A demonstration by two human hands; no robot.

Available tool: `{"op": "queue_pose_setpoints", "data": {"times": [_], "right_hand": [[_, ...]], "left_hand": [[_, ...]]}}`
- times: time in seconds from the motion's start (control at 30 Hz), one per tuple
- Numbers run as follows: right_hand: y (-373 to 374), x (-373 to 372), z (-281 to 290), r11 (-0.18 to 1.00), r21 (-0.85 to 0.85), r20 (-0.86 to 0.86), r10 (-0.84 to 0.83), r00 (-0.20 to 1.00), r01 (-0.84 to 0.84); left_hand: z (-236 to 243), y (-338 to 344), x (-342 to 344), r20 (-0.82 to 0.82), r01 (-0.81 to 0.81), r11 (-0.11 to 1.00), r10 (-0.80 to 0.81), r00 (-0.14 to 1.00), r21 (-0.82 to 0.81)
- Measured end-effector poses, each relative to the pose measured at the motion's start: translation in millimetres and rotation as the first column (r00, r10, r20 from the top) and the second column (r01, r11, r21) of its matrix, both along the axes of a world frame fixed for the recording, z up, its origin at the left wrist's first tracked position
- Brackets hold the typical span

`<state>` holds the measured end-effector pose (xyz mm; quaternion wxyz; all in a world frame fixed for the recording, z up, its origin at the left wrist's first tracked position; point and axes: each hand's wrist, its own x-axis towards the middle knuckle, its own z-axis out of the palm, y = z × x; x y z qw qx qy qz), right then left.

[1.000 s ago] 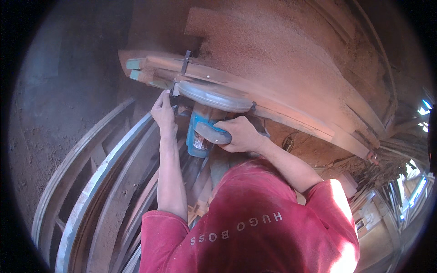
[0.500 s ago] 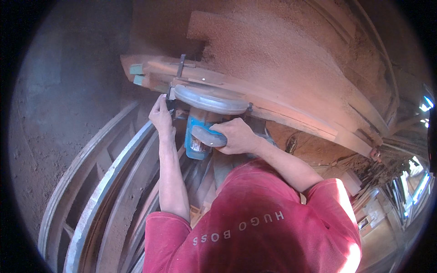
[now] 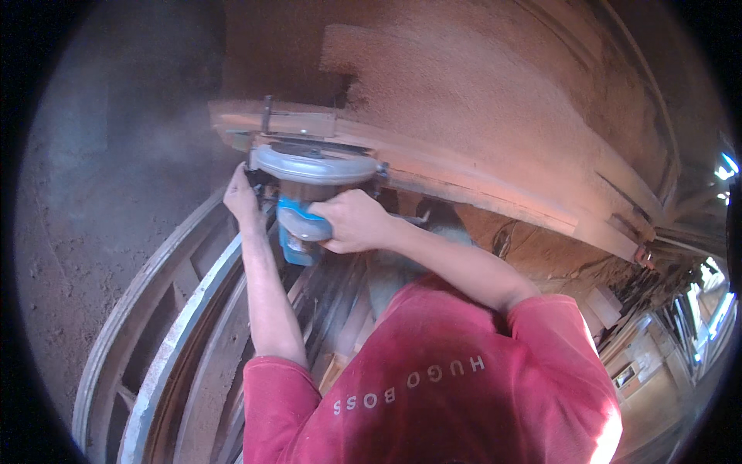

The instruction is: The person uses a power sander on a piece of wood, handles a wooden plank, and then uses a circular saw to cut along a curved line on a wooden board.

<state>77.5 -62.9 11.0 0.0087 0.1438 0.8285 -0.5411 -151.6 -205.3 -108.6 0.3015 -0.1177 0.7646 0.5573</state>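
Observation:
A circular saw (image 3: 315,165) with a silver rounded blade guard and a blue motor housing rests on a long wooden plank (image 3: 495,198), close to the plank's left end. My right hand (image 3: 357,221) is wrapped round the saw's rear handle. At the saw's left front edge, the fingers of my left hand (image 3: 242,198) are pinched against a small dark part of its base. The blade itself is hidden under the guard and base. A thin upright metal bar (image 3: 267,114) sticks up from the base's far side.
Reddish sawdust (image 3: 464,85) covers the surface beyond the plank. Several long curved boards (image 3: 166,352) lean at the lower left, near my left forearm. Dusty dark ground (image 3: 93,209) lies to the left. Wood scraps (image 3: 607,305) and more timber are piled at the right.
The saw has slid left along the plank, and both my hands have moved left with it. The plank's left end now looks blurrier, and its pale green blocks are harder to see.

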Motion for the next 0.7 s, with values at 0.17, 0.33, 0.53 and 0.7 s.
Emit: {"op": "queue_pose_setpoints", "data": {"times": [0.17,0.33,0.53,0.7], "right_hand": [[-23,-75,-10,1.0,-0.004,-0.136,0.001,0.991,-0.001],[-12,-93,32,0.986,-0.115,-0.416,-0.157,0.896,0.119],[45,20,113,0.982,0.028,-0.403,-0.159,0.901,0.186],[111,229,153,0.924,0.11,-0.384,-0.302,0.873,0.367]], "left_hand": [[59,-18,-80,-0.116,-0.135,0.989,0.127,0.985,-0.064],[191,-30,-104,-0.39,-0.005,1.0,-0.003,0.921,-0.02],[167,-87,-33,-0.587,-0.031,0.998,-0.002,0.81,-0.047],[79,-66,140,-0.596,-0.018,0.944,-0.193,0.78,-0.328]]}}
